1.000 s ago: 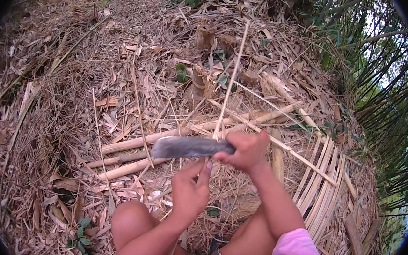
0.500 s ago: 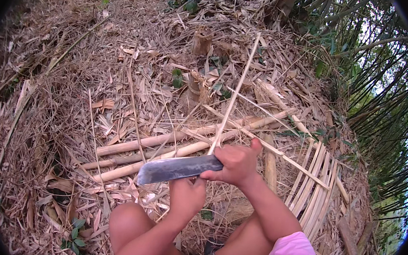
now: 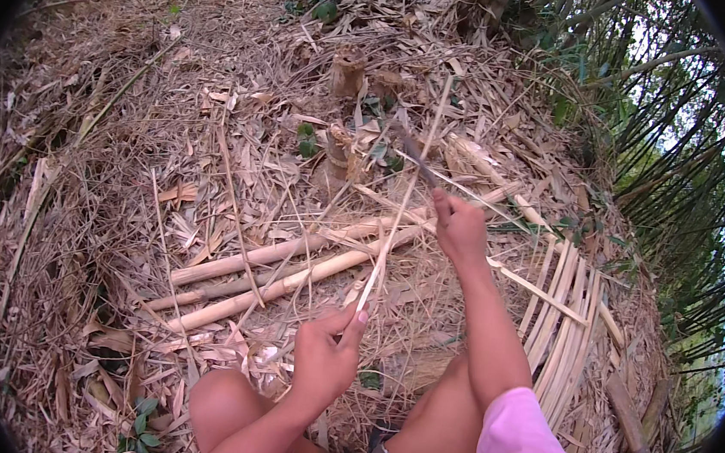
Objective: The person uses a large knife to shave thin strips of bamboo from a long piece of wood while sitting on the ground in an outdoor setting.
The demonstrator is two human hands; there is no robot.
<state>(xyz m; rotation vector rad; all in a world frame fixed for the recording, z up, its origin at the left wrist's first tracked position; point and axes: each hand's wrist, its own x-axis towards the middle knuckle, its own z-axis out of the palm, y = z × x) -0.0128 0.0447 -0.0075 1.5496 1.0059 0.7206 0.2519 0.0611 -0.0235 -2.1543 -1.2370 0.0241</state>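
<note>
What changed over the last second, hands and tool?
The right hand moved forward, away from the body, carrying the dark metal broad-bladed knife; its blade swung from pointing left to mostly forward. Nothing was grabbed or released. The left hand still grips the long, thin, pale bamboo strip; the round tan bamboo poles stayed put.

The head-worn fisheye looks down at nearby ground (image 3: 119, 197), rim perhaps distorted.

I see a metal blade (image 3: 421, 162), a smooth woody strip (image 3: 373, 277), a matt cloth sleeve (image 3: 525, 443) at lower right and rough, dry litter (image 3: 115, 196) at left.
</note>
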